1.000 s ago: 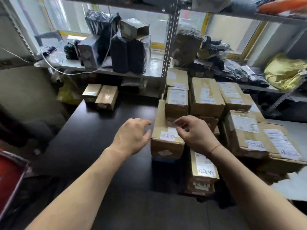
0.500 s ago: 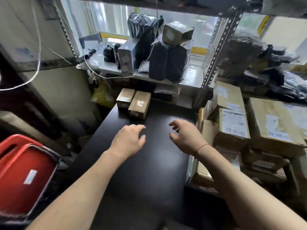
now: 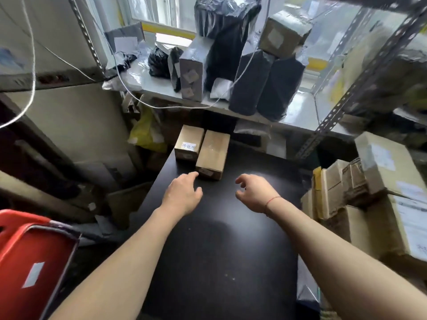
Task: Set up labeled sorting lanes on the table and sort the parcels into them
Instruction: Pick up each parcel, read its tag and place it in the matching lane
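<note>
Both of your hands hover over the dark surface (image 3: 219,250), neither holding anything. Your left hand (image 3: 182,195) is spread with fingers relaxed, its fingertips just beside the near corner of the plain parcel (image 3: 212,154); your right hand (image 3: 253,192) hangs with fingers loosely curled, empty, apart from that parcel. The plain parcel lies at 12 o'clock on the surface, touching the labeled parcel (image 3: 188,143) at about 11 o'clock, whose white tag faces you. Judgement: the pair sits at the far edge to mark one lane's head, tag turned outward so it reads from your position. The unsorted stack of parcels (image 3: 379,185) stands at 3 o'clock, off the right edge, close enough to draw from. A red crate (image 3: 30,257) sits at 8 o'clock, below surface level. The two hands flanking the plain parcel suggest a two-handed grasp or nudge is intended.
</note>
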The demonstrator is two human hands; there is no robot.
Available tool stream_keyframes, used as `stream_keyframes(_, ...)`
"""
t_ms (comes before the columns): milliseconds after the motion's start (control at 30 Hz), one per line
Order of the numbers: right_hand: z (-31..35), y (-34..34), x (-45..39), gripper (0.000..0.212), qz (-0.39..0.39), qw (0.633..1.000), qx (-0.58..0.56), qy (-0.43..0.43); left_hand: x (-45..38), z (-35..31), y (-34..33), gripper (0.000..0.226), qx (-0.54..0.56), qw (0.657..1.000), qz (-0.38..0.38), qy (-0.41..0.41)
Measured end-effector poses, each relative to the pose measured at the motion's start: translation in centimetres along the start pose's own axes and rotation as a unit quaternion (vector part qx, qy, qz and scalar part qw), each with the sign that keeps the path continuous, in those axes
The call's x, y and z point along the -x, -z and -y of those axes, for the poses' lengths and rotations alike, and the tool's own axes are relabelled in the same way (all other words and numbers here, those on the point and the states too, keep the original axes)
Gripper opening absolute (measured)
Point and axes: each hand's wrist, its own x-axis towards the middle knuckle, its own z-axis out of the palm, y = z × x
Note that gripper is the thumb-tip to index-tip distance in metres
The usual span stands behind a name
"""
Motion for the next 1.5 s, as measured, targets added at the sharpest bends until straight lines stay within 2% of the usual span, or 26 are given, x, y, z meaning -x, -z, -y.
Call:
stream_keyframes(133, 1.4, -1.4, -4.7, 0.047, 0.022, 0.999, 0.002, -0.027, -5.5, 1.9, -0.8, 0.057, 0.031, 0.999, 0.002, 0.021)
stream_keyframes(267, 2.3, -2.9, -9.3, 0.050, 0.032, 0.999, -0.013, -0.042, -10.2, 2.4, -1.9, 0.055, 0.045, 0.997, 0.042, 0.035)
stream_keyframes(467, 2.4, -5.2, -14.7, 0.069, 0.021, 0.990, -0.130, -0.060, -15.0, 2.7, -3.6, 0.058, 0.100, 0.988, 0.084, 0.079)
stream_keyframes(633, 1.8, -7.7, -16.0, 0.085, 0.042, 0.978, -0.196, -0.058, -14.6, 3.0, -5.1, 0.075, 0.178, 0.974, 0.119, 0.073)
stream_keyframes(767, 1.1, -8.4, -15.6, 0.091, -0.001, 0.941, -0.322, -0.102, -12.7, 3.5, -6.6, 0.077, 0.253, 0.958, 0.106, 0.078)
stream_keyframes(867, 0.8, -8.3, -15.6, 0.102, -0.015, 0.923, -0.360, -0.134, -11.4, 3.4, -7.3, 0.078, 0.284, 0.950, 0.106, 0.071)
stream_keyframes(1000, 0.1, -8.2, -15.5, 0.112, -0.016, 0.928, -0.342, -0.148, -10.5, 3.3, -7.6, 0.068, 0.284, 0.955, 0.084, 0.028)
stream_keyframes(1100, -0.1, -8.5, -15.2, 0.117, 0.008, 0.912, -0.376, -0.165, -10.5, 2.6, -6.9, 0.055, 0.268, 0.960, 0.076, -0.008)
stream_keyframes(1167, -0.6, -8.5, -15.0, 0.115, 0.024, 0.874, -0.451, -0.177, -10.7, 2.5, -6.2, 0.055, 0.297, 0.952, 0.070, -0.013)
stream_keyframes(1200, -0.9, -8.4, -14.8, 0.108, 0.029, 0.844, -0.506, -0.178, -10.9, 2.7, -5.9, 0.055, 0.338, 0.939, 0.063, 0.001)
stream_keyframes(1300, -1.9, -8.1, -13.7, 0.077, 0.054, 0.705, -0.682, -0.186, -11.8, 3.5, -5.4, 0.049, 0.474, 0.877, 0.044, 0.072)
stream_keyframes(1400, -2.5, -8.0, -12.3, 0.070, 0.107, 0.567, -0.797, -0.180, -12.3, 3.4, -5.3, 0.047, 0.510, 0.847, 0.088, 0.122)
stream_keyframes(1433, -2.5, -7.8, -11.8, 0.068, 0.128, 0.541, -0.815, -0.165, -12.2, 3.1, -5.3, 0.051, 0.533, 0.827, 0.117, 0.135)
stream_keyframes(1500, -2.6, -7.7, -11.0, 0.062, 0.167, 0.512, -0.832, -0.134, -12.0, 2.7, -5.3, 0.050, 0.587, 0.779, 0.173, 0.135)
